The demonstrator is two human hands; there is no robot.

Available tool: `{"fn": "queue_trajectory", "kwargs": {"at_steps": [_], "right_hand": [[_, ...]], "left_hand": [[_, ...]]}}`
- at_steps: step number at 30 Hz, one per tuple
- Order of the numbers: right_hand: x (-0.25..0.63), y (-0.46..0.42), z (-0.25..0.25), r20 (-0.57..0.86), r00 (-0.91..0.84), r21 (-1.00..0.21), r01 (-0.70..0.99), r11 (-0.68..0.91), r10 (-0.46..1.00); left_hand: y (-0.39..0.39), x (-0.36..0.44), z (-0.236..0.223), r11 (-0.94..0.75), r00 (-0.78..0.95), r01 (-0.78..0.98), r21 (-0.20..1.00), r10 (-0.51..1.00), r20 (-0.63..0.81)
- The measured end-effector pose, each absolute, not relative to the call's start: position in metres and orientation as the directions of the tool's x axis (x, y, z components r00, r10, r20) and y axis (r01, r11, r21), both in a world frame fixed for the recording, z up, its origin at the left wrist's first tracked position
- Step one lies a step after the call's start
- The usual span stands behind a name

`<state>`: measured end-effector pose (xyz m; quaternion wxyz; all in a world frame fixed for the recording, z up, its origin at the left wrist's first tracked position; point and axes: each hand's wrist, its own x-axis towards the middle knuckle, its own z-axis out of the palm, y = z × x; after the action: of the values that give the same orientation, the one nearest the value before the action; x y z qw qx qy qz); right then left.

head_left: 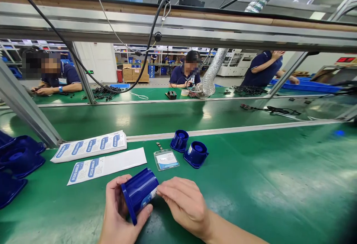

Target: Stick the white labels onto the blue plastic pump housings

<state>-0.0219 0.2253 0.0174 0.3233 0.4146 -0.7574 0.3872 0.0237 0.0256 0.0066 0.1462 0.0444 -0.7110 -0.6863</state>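
My left hand (120,208) is wrapped round a dark blue plastic housing (139,190) with a wide flange, tilted above the green bench. A white and blue label (149,197) lies on the housing's side. At the label's right end, the fingertips of my right hand (185,203) are pinched together on its edge. Behind my hands is a label sheet (111,166) with two labels at its left and a bare strip at its right. A stack of full label sheets (90,146) lies just beyond it.
Two more blue housings (196,155) (179,140) stand beyond my right hand, beside a clear badge holder (166,159). Several blue parts (21,156) sit at the left edge. A metal frame with hanging cables (152,32) crosses above. Several people work at the opposite bench.
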Motion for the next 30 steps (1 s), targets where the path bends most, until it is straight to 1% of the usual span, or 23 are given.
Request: {"fn": "queue_trajectory", "kwargs": {"at_steps": [2, 5, 8, 10, 13, 15, 18, 20, 22, 26, 28, 30], "right_hand": [[-0.022, 0.225, 0.018, 0.821, -0.432, -0.303, -0.883, 0.358, -0.373], [-0.022, 0.221, 0.018, 0.856, -0.406, -0.298, -0.894, 0.334, -0.320], [-0.020, 0.216, 0.018, 0.870, -0.407, -0.327, -0.898, 0.293, -0.278], [-0.019, 0.214, 0.018, 0.859, -0.428, -0.353, -0.892, 0.283, -0.281], [-0.018, 0.214, 0.019, 0.849, -0.446, -0.369, -0.884, 0.286, -0.283], [-0.018, 0.216, 0.019, 0.861, -0.424, -0.348, -0.893, 0.284, -0.279], [-0.019, 0.218, 0.021, 0.886, -0.357, -0.279, -0.920, 0.276, -0.295], [-0.020, 0.218, 0.021, 0.888, -0.346, -0.264, -0.923, 0.280, -0.302], [-0.020, 0.217, 0.020, 0.882, -0.376, -0.299, -0.912, 0.281, -0.283], [-0.018, 0.213, 0.019, 0.841, -0.483, -0.421, -0.867, 0.267, -0.243], [-0.019, 0.213, 0.018, 0.841, -0.485, -0.421, -0.866, 0.271, -0.242], [-0.019, 0.215, 0.017, 0.862, -0.442, -0.378, -0.886, 0.267, -0.248]], "left_hand": [[0.028, 0.025, 0.007, 0.047, -0.947, 0.145, 0.988, -0.281, 0.152], [0.031, 0.026, 0.005, 0.033, -0.931, 0.161, 0.986, -0.327, 0.163], [0.034, 0.026, 0.003, 0.000, -0.912, 0.196, 0.981, -0.367, 0.182], [0.034, 0.026, 0.003, -0.020, -0.909, 0.210, 0.978, -0.371, 0.187], [0.034, 0.026, 0.006, -0.023, -0.923, 0.185, 0.982, -0.346, 0.166], [0.033, 0.026, 0.009, -0.010, -0.931, 0.169, 0.986, -0.331, 0.156], [0.033, 0.027, 0.012, 0.010, -0.927, 0.177, 0.984, -0.334, 0.170], [0.034, 0.027, 0.010, 0.012, -0.922, 0.186, 0.982, -0.342, 0.179], [0.034, 0.027, 0.006, 0.007, -0.918, 0.195, 0.981, -0.351, 0.185], [0.034, 0.026, 0.003, -0.002, -0.912, 0.213, 0.977, -0.359, 0.198], [0.034, 0.027, 0.006, 0.004, -0.916, 0.199, 0.980, -0.354, 0.188], [0.035, 0.027, 0.008, 0.010, -0.918, 0.186, 0.983, -0.354, 0.177]]}}
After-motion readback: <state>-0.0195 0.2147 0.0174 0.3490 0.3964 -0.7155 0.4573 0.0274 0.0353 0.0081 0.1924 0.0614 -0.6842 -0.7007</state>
